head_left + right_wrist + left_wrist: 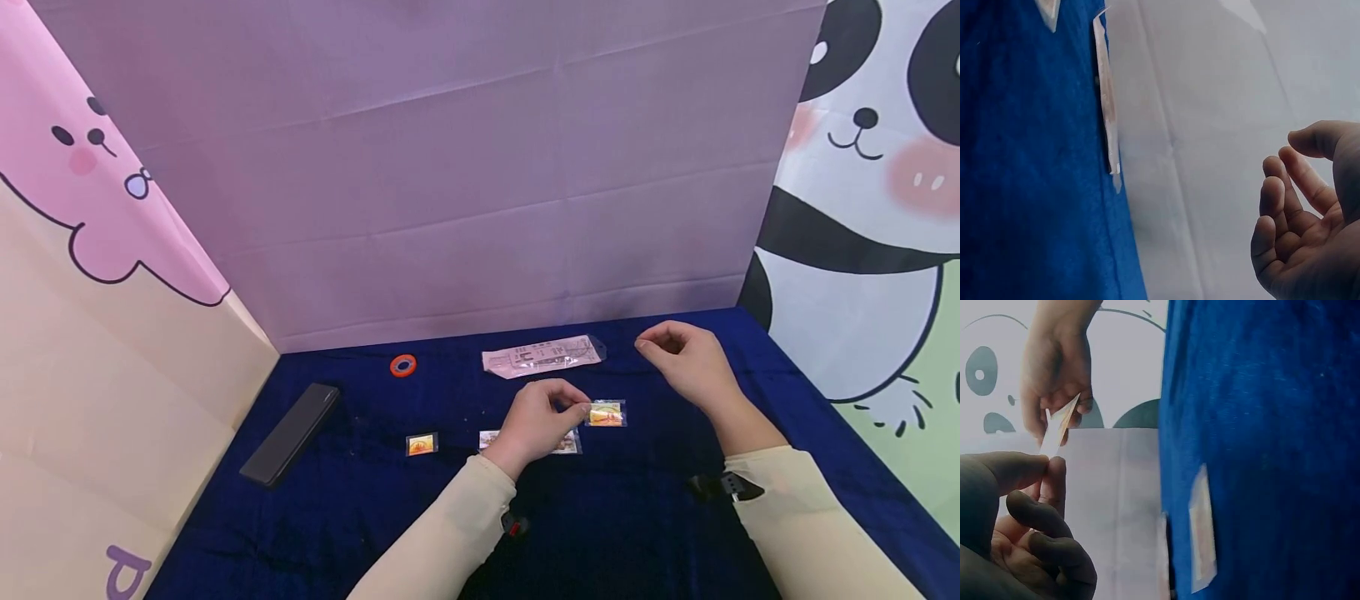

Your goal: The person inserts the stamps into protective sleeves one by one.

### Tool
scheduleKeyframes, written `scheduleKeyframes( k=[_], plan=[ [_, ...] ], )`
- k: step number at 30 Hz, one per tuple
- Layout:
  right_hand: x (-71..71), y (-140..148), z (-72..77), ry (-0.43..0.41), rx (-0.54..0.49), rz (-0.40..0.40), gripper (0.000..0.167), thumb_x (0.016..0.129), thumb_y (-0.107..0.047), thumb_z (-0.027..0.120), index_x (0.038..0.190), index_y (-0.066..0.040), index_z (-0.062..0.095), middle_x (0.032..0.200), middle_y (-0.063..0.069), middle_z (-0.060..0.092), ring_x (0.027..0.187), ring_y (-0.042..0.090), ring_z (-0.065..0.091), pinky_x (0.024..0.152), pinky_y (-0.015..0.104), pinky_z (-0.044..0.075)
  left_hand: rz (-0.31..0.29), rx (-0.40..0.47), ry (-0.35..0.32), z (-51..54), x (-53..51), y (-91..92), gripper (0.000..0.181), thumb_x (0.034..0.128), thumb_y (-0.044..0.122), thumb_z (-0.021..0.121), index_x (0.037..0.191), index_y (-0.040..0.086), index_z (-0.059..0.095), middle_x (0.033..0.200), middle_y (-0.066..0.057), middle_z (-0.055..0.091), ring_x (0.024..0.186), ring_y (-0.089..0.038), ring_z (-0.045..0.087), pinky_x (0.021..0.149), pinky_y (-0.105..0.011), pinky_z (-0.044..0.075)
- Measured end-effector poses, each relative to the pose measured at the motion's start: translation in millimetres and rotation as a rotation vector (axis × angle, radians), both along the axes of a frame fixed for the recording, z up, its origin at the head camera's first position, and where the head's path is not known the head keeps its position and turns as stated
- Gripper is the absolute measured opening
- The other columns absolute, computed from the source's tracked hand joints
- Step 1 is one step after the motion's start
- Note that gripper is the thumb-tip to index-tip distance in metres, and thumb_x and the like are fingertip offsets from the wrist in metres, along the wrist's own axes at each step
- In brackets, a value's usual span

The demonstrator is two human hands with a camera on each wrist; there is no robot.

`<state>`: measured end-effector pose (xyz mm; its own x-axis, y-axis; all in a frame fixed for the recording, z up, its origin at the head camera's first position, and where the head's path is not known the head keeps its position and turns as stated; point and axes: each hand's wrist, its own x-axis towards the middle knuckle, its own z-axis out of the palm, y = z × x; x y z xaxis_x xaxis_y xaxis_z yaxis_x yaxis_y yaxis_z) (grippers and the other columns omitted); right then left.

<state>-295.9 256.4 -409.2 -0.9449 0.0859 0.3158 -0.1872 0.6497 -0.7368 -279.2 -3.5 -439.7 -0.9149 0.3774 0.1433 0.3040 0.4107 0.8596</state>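
Note:
My left hand [536, 421] pinches a small stamp-like picture card in a clear sleeve [606, 413] between thumb and forefinger. It holds the card by its left edge, above the table; the left wrist view shows the sleeve [1060, 428] tilted. Below this hand lies a wider sleeved picture card [568, 443], partly hidden by the hand and wrist. My right hand [690, 362] hovers to the right, apart from the card. Its fingers are loosely bent, the thumb close to the forefinger [1310, 178], with nothing visible between them. Another small orange sleeved card [422, 444] lies to the left.
A pink printed packet with a clear end [542, 357] lies behind the left hand. An orange-red ring like a tape roll [402, 365] and a flat black slab like a phone [291, 435] lie left. A mauve cloth wall [450, 208] rises behind the blue table cover [360, 525].

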Motion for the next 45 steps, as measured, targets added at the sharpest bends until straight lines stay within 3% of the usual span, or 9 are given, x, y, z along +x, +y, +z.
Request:
scheduleKeyframes(
  k=[4,9,19,30,45],
  plan=[
    [-3.1,4,-6.3,-0.010,0.012,-0.007,0.029,0.106,-0.036,0.065,0.115,-0.009,0.072,0.106,0.013,0.069,0.090,0.029,0.056,0.076,0.039,0.049,0.019,-0.057,-0.021,-8.4,-3.3,8.1,0.006,0.0979,0.031,0.077,0.093,0.035,0.075,0.089,0.016,0.067,0.078,-0.009,0.060,0.066,-0.030,0.049],
    [-7.7,11,-13.6,-0.021,0.061,-0.020,0.027,0.105,-0.033,0.066,0.114,-0.009,0.073,0.105,0.014,0.070,0.089,0.029,0.058,0.076,0.039,0.051,0.039,-0.089,-0.070,-14.8,-4.6,15.3,0.006,0.0965,0.030,0.079,0.092,0.033,0.076,0.086,0.016,0.068,0.078,-0.009,0.062,0.069,-0.031,0.050],
    [-14.8,24,-29.3,-0.108,0.083,-0.001,0.030,0.105,-0.031,0.066,0.118,-0.005,0.071,0.115,0.021,0.070,0.100,0.036,0.062,0.089,0.059,0.053,0.047,-0.142,-0.161,-24.5,-8.7,33.1,0.008,0.0941,0.025,0.081,0.089,0.027,0.076,0.081,0.012,0.068,0.068,-0.012,0.065,0.063,-0.030,0.054],
    [-16.8,28,-37.1,-0.167,0.087,0.041,0.030,0.104,-0.029,0.068,0.117,-0.003,0.072,0.115,0.023,0.070,0.102,0.039,0.064,0.092,0.061,0.053,0.044,-0.216,-0.169,-26.2,-11.5,44.1,0.007,0.0909,0.021,0.084,0.089,0.021,0.078,0.075,0.013,0.069,0.070,-0.007,0.064,0.070,-0.029,0.052],
    [-17.9,24,-38.1,-0.172,0.086,0.057,0.030,0.104,-0.031,0.067,0.118,-0.004,0.072,0.115,0.021,0.070,0.103,0.038,0.064,0.093,0.061,0.052,0.092,-0.350,-0.165,-25.7,-13.4,47.9,0.017,0.0873,0.033,0.088,0.084,0.029,0.072,0.076,0.013,0.065,0.070,-0.009,0.060,0.071,-0.032,0.049]
  ],
)
